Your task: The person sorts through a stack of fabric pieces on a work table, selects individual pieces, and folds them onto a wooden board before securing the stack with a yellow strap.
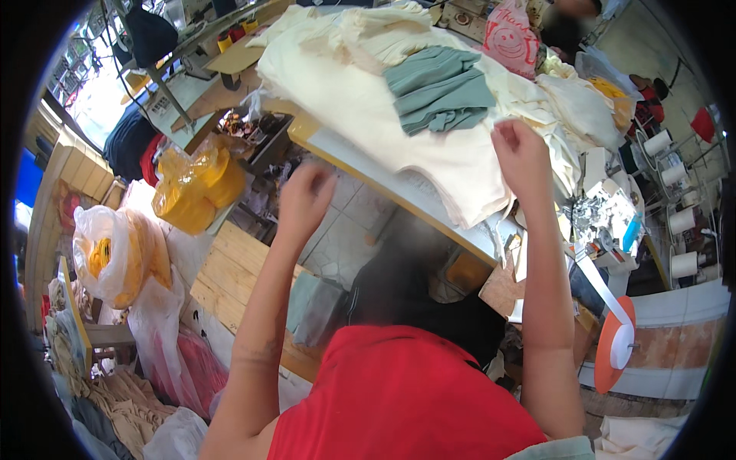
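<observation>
The cream cloth [399,130] lies in a thick stack of flat, soft pieces on the table [399,195], its lower edge drooping over the table's near rim; we judge that we are at the step of picking a piece off this stack, and the next move would call for parting 1 layer from the rest at the edge without dragging the whole pile; our right hand [521,157] rests on the stack's right corner, fingers curled down onto the cloth, though we cannot tell whether they pinch a layer or only press; our left hand [305,201] hangs in the air just off the table's near rim, blurred, fingers loosely bent and holding nothing that we can see; a folded green cloth [438,88] sits on top of the cream stack, further back; to the right stands a sewing machine [606,222] with white thread cones [675,172] beyond it; to the left, below the table, lie yellow bags [195,188] and a wooden pallet [234,276].
</observation>
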Tool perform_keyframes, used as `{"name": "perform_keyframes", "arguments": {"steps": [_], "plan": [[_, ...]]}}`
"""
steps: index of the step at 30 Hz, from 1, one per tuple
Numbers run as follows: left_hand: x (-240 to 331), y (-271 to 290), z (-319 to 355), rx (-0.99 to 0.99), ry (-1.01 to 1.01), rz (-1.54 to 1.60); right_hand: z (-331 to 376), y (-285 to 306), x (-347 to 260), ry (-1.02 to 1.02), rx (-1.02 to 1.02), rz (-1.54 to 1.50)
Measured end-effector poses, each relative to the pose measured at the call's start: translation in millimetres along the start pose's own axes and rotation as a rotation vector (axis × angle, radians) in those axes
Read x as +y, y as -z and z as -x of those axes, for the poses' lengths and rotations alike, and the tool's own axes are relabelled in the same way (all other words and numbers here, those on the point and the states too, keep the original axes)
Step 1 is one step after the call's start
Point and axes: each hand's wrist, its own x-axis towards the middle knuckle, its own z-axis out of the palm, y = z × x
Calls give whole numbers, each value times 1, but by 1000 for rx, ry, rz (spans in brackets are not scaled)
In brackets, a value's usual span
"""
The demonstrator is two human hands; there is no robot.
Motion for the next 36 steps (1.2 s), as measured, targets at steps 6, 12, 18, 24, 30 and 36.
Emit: {"name": "perform_keyframes", "arguments": {"steps": [6, 12, 18, 24, 30, 36], "plan": [[104, -59, -158, 195, -502, -21, -83, -23, 14, 500, -58, 330], [138, -85, -224, -266, -184, -500, -113, -16, 43, 548, -285, 199], [136, -81, -225, -231, -372, -383, -98, -23, 32, 407, -286, -24], [129, -84, -223, -184, -365, -110, -100, -19, 32, 310, -321, 3], [113, -80, -243, -367, -111, 376, -100, -10, 43, 157, -352, -485], [123, -68, -243, -445, -119, 597, -104, 5, 17, 26, -252, -783]]}}
